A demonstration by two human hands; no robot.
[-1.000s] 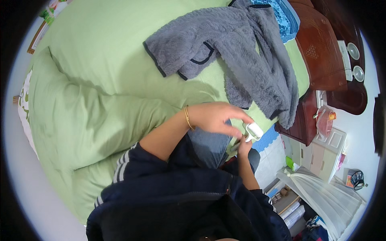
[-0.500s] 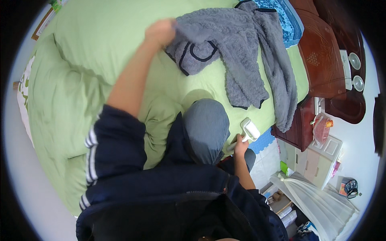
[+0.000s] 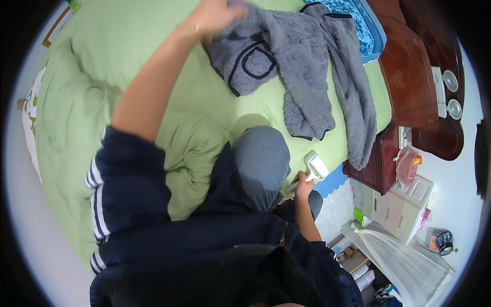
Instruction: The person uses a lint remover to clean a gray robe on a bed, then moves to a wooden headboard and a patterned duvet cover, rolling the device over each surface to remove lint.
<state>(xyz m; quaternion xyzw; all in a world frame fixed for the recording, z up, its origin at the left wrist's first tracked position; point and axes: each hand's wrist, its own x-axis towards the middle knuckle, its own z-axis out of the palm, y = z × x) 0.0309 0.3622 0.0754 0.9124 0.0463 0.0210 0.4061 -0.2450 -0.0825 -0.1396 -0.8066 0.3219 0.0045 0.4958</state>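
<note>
While one left hand (image 3: 214,16) grips one grey sweater (image 3: 302,66), one right hand (image 3: 303,188) holds one white lint roller (image 3: 315,166).

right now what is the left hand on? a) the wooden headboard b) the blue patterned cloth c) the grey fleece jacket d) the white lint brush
c: the left hand is stretched out across the green bed onto the grey fleece jacket, while the right hand holds the white lint brush.

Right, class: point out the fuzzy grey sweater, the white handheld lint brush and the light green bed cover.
Fuzzy grey sweater (image 3: 307,61), head view: middle of its body.
White handheld lint brush (image 3: 317,166), head view: its flat head.
Light green bed cover (image 3: 128,46), head view: bare upper part.
</note>
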